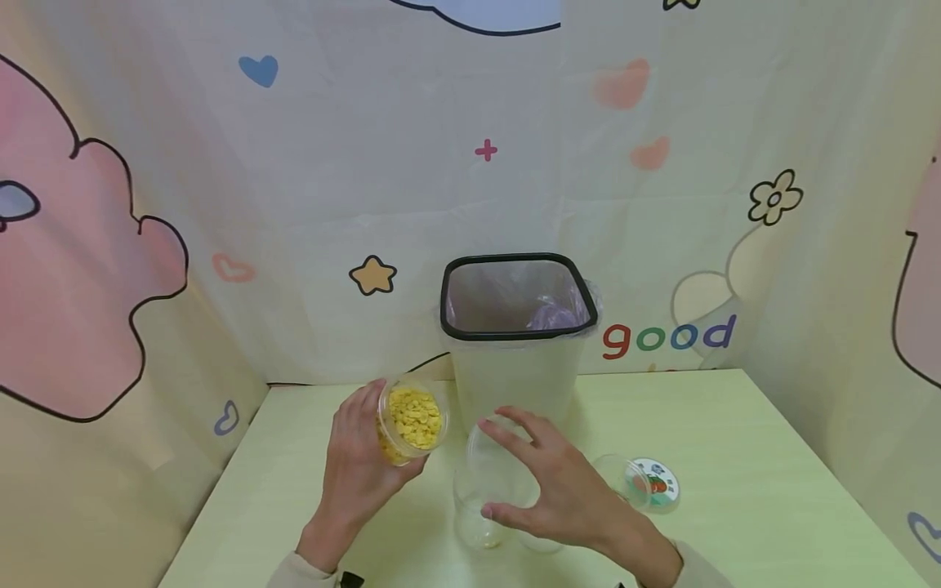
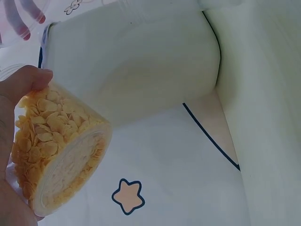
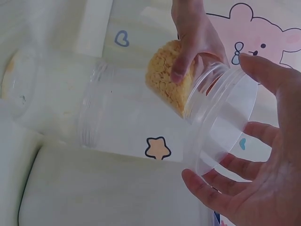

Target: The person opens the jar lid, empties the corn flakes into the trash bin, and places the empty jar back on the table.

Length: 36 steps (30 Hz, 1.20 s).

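My left hand [image 1: 360, 457] grips a clear plastic jar [image 2: 70, 141] holding yellow flakes [image 1: 415, 418], tilted, with its mouth toward the head camera. In the left wrist view the thumb lies across its side. My right hand [image 1: 559, 494] holds a round translucent plastic piece [image 3: 225, 127] by its rim, thumb on one side and fingers on the other. Whether this is a lid or a funnel I cannot tell. Below it on the table stands a clear jar [image 3: 61, 99], partly hidden in the head view by the piece and the hand.
Behind the hands stands a pale bin [image 1: 515, 367] with a black rim and a plastic liner. Right of my right hand lie a clear round plastic piece [image 1: 613, 469] and a disc with a printed label [image 1: 662, 483]. A printed cloth [image 1: 331, 204] surrounds the light green table [image 1: 706, 433].
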### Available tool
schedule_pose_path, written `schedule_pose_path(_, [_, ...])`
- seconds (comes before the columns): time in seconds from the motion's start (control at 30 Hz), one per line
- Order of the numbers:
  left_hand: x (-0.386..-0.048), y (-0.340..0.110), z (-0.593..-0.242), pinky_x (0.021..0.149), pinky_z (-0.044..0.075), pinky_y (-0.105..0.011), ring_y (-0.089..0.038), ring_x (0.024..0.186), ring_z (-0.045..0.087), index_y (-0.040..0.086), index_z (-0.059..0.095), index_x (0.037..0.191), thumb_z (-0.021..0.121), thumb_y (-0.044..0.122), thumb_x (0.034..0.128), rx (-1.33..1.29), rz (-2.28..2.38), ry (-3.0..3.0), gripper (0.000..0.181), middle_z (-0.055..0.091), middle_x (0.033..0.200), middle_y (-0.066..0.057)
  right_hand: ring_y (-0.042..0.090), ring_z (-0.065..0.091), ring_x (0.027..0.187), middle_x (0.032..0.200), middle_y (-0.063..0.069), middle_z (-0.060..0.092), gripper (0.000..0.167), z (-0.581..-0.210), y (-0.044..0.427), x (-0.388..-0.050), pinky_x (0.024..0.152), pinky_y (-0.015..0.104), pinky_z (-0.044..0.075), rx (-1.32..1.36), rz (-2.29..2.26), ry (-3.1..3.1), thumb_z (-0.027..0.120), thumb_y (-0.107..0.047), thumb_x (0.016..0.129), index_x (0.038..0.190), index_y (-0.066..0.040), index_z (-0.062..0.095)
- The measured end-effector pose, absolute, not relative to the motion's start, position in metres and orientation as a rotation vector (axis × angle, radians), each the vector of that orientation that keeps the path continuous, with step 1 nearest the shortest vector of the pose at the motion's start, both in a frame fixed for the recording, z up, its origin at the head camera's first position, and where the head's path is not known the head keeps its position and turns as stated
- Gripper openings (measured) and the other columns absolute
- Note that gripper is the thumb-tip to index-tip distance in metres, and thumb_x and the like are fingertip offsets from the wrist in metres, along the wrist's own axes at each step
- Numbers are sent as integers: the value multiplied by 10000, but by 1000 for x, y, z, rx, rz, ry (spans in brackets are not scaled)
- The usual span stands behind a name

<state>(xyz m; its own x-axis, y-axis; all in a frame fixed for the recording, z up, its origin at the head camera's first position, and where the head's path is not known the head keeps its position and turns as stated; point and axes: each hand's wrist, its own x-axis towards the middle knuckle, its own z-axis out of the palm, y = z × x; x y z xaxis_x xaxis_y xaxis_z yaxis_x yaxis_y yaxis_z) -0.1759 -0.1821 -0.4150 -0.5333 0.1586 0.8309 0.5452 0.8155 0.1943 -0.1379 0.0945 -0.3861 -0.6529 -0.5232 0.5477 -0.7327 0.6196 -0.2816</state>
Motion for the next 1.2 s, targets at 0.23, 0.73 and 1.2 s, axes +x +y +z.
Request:
schedule_pose_path(0.23, [-175, -194, -417, 1019, 443, -509, -332, 1228, 495, 12, 419, 1416, 935, 346, 493, -472, -546, -2141, 1109, 534, 1343, -160, 196, 446, 1360, 1505, -33, 410, 827, -391, 78, -140, 972, 422, 528, 1043, 698, -2441, 743, -596, 769, 1486, -375, 393])
schedule_pose_path(0.73, [-174, -220, -418, 995, 438, -549, -361, 1217, 489, -1, 398, 1422, 932, 330, 494, -402, -517, -2163, 1120, 525, 1340, -179, 237, 466, 1327, 1499, 31, 420, 846, -404, 49, -143, 979, 433, 515, 1160, 579, -2439, 761, -558, 764, 1495, -383, 374])
schedule_pose_path(1.2, [-173, -239, -421, 963, 442, -567, -377, 1202, 489, -6, 381, 1425, 926, 329, 500, -374, -502, -2161, 1125, 517, 1346, -192, 224, 466, 1310, 1488, 56, 428, 799, -415, 17, -142, 990, 404, 512, 1223, 463, -2443, 789, -504, 737, 1448, -331, 467])
